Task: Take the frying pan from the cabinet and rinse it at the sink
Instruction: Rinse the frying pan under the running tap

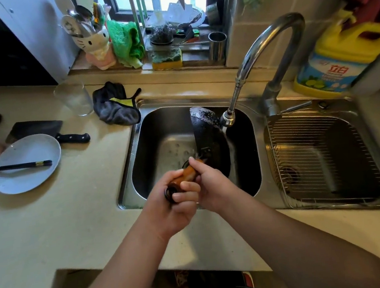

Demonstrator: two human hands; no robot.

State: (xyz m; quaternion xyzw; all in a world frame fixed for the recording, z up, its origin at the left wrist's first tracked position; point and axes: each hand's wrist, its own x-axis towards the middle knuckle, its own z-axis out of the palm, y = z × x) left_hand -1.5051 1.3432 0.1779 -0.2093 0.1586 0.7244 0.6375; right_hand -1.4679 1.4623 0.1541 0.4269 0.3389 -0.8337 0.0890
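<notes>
Gripping the brown wooden handle (185,177) near its capped end, the left hand (174,206) is curled tight around it. The right hand (214,183) wraps the same handle just beyond, closer to the pan, fingers closed. The black round frying pan (209,137) is tilted on edge inside the left stainless steel sink basin (157,135), under the curved chrome faucet (265,49), whose nozzle runs water onto it. On the left counter lies a white oval plate (25,163) with dark chopsticks (15,166) across it.
</notes>
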